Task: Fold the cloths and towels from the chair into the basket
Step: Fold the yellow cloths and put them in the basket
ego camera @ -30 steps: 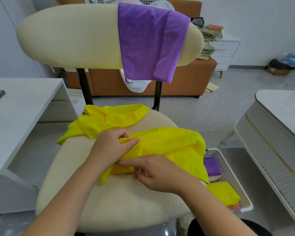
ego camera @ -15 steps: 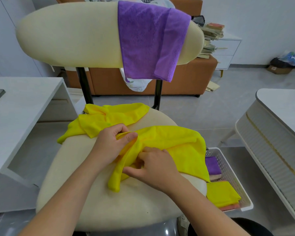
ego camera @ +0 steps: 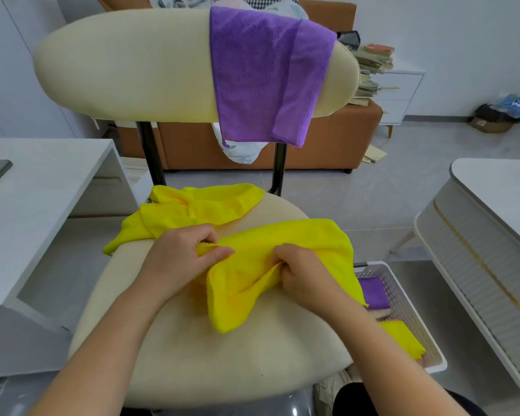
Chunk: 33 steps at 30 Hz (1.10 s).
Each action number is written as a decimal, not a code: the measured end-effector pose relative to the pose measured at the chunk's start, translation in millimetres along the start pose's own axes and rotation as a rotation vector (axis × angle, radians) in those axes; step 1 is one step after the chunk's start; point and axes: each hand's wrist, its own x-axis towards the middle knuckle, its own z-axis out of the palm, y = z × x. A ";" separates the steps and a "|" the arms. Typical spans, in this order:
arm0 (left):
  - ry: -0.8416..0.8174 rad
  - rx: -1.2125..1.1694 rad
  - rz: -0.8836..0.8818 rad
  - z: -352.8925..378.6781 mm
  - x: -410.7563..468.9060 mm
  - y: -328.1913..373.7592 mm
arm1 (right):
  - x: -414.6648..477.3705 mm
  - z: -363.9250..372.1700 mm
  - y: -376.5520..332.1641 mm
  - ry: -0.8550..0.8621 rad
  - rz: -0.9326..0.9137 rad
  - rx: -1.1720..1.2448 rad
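A yellow cloth [ego camera: 285, 244] lies crumpled on the seat of the cream chair [ego camera: 222, 355]. My left hand [ego camera: 180, 256] pinches its left edge between thumb and fingers. My right hand [ego camera: 303, 274] grips a fold of the same cloth near its middle. A second yellow cloth [ego camera: 192, 210] lies bunched at the back left of the seat. A purple towel [ego camera: 264, 76] hangs over the chair's backrest. The white perforated basket [ego camera: 409, 298] stands on the floor to the right of the seat, holding folded purple and yellow cloths, partly hidden by the seat and my arm.
A white desk [ego camera: 36, 199] stands to the left and a white round-cornered table [ego camera: 493, 229] to the right. Behind the chair are an orange sofa [ego camera: 327, 145], a white drawer unit with stacked books [ego camera: 373, 67] and a bag on the floor.
My hands have moved apart along the yellow cloth, the right one shifting right and gripping a new fold. The cloth's lower corner now hangs further down the seat.
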 end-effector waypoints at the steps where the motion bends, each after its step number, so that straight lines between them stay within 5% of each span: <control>1: -0.025 0.008 -0.017 -2.6 -0.6 -1.3 | 1.2 -5.5 2.0 0.060 0.054 0.124; 5: -0.138 0.064 0.003 -9.3 -2.7 -6.5 | 2.1 -34.4 9.4 0.258 0.250 0.462; 10: -0.385 0.177 -0.044 -3.0 -2.2 -11.0 | -13.0 -53.9 16.6 -0.010 0.232 0.147; 13: -0.342 0.207 0.037 9.6 -5.2 -21.1 | -16.3 -49.7 20.1 -0.072 0.247 -0.027; 21: -0.196 -0.399 -0.175 6.5 0.4 11.4 | -12.6 -53.1 28.5 -0.093 0.404 -0.283; 28: -0.835 -0.663 -0.354 -3.2 -3.4 13.2 | -10.1 -43.3 19.5 -0.242 0.214 0.025; 30: -0.791 -0.626 -0.418 -1.1 -2.8 13.0 | -9.6 -44.2 18.6 -0.259 0.174 0.046; 33: -0.381 -0.470 -0.387 12.1 2.3 10.9 | -10.9 -44.1 21.7 -0.239 0.156 0.031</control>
